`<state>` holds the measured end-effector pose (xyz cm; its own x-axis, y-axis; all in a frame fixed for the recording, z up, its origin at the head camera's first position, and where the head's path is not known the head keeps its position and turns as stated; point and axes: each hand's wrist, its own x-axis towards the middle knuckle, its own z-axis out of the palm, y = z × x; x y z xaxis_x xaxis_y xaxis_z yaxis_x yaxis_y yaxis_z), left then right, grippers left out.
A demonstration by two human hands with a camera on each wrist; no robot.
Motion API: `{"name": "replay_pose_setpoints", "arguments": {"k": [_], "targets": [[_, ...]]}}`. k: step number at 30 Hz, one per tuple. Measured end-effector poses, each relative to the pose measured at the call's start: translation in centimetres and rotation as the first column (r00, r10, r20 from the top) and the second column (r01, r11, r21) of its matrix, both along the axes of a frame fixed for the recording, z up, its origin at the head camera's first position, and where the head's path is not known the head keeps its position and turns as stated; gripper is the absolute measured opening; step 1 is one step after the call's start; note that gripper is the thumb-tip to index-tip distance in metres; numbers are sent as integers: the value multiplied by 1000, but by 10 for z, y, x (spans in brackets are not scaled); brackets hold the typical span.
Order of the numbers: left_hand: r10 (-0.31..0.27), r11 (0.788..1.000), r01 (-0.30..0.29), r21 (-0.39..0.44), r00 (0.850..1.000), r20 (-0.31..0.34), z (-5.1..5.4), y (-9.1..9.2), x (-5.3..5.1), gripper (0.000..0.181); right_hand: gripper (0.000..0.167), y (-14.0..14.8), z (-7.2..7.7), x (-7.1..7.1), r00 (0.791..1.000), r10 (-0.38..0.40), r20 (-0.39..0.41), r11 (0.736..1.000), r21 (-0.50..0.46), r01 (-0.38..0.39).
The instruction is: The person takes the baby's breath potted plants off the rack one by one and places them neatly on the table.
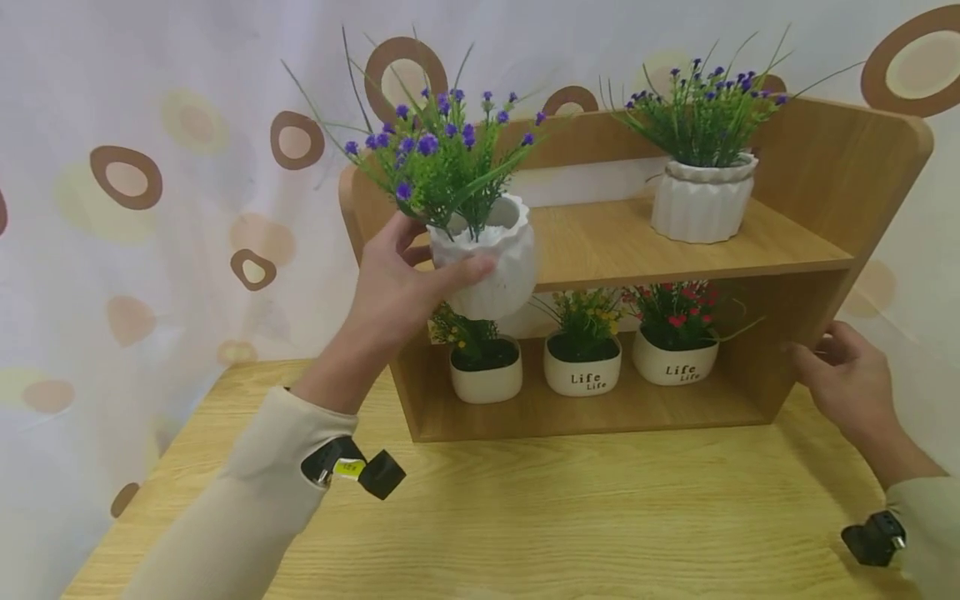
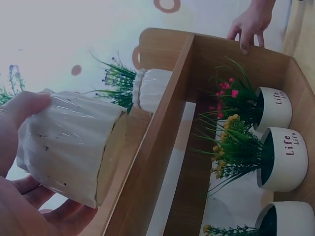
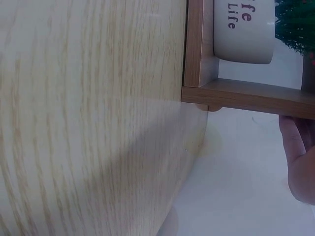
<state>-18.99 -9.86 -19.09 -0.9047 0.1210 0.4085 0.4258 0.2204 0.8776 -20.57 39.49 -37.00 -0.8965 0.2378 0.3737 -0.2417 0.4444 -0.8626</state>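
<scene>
My left hand (image 1: 393,287) holds a white fluted flowerpot (image 1: 487,275) with purple artificial flowers (image 1: 442,146), its thumb across the near side. The pot is slightly tilted, in front of the upper left of a wooden two-tier shelf (image 1: 622,271). The left wrist view shows the pot's wall (image 2: 69,142) between thumb and fingers, its base apart from the upper board. My right hand (image 1: 855,379) touches the outer face of the shelf's right side panel; in the right wrist view only part of this hand (image 3: 301,167) shows against the panel.
A matching white pot of purple flowers (image 1: 705,200) stands on the upper tier's right. Below are a left pot (image 1: 486,379), a yellow-flowered pot (image 1: 582,371) and a red-flowered pot (image 1: 675,362). The shelf stands on a wood-grain table (image 1: 525,517) before a patterned curtain (image 1: 187,250).
</scene>
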Motion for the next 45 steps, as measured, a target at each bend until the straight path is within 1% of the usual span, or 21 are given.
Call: {"name": "replay_pose_setpoints", "arguments": {"k": [4, 8, 10, 15, 19, 22, 24, 25, 27, 29, 31, 32, 35, 37, 40, 42, 45], "targets": [[-11, 1000, 11, -6, 1000, 8, -9, -11, 7, 73, 32, -2, 0, -1, 1000, -2, -8, 1000, -4, 2], [-19, 1000, 19, 3, 999, 26, -17, -20, 18, 75, 34, -4, 0, -1, 1000, -3, -11, 1000, -7, 3], [-21, 1000, 21, 5, 1000, 22, -21, -25, 23, 74, 35, -5, 0, -1, 1000, 0, -19, 1000, -14, 0], [-16, 1000, 16, 13, 999, 34, -28, -35, 37, 72, 37, -5, 0, -1, 999, 12, -33, 1000, -25, -13], [-27, 999, 25, 39, 998, 50, -32, -43, 47, 77, 33, -3, 1, -1, 999, 11, -43, 1000, -20, -12], [-37, 998, 33, 56, 996, 75, -36, -48, 53, 83, 27, -2, 1, -2, 998, -21, -52, 1000, 22, 22], [-16, 999, 12, 38, 992, 122, -41, -52, 57, 82, 25, 1, 1, -2, 998, -46, -50, 998, 47, 48], [5, 1000, -8, 19, 987, 158, -44, -53, 59, 81, 25, 2, 1, -2, 997, -53, -51, 997, 50, 55], [16, 1000, -20, 22, 986, 168, -50, -57, 61, 82, 26, 3, 1, 0, 997, -67, -49, 996, 51, 69], [42, 999, -44, 8, 981, 190, -58, -62, 63, 81, 29, 4, 1, 1, 997, -61, -47, 998, 28, 63], [55, 998, -58, 12, 983, 176, -65, -69, 64, 82, 33, 3, 1, 2, 997, -59, -46, 998, 18, 60], [52, 998, -57, 27, 986, 157, -68, -72, 64, 84, 34, 2, 1, 1, 997, -55, -46, 998, 13, 56], [89, 996, -92, 10, 982, 165, -79, -84, 69, 86, 35, 0, 1, 1, 998, -51, -48, 999, 10, 52], [113, 993, -114, -2, 977, 181, -86, -92, 73, 89, 35, -1, 1, 1, 997, -54, -51, 998, 11, 54], [150, 989, -149, -23, 967, 204, -97, -107, 79, 89, 35, -1, -1, 0, 998, -34, -55, 999, -5, 34], [174, 985, -169, -42, 964, 202, -105, -118, 82, 89, 34, -2, -2, -1, 998, -32, -53, 999, -5, 32], [201, 979, -194, -58, 963, 181, -116, -134, 86, 88, 31, -3, -3, -2, 998, -38, -43, 999, 8, 38]]}}
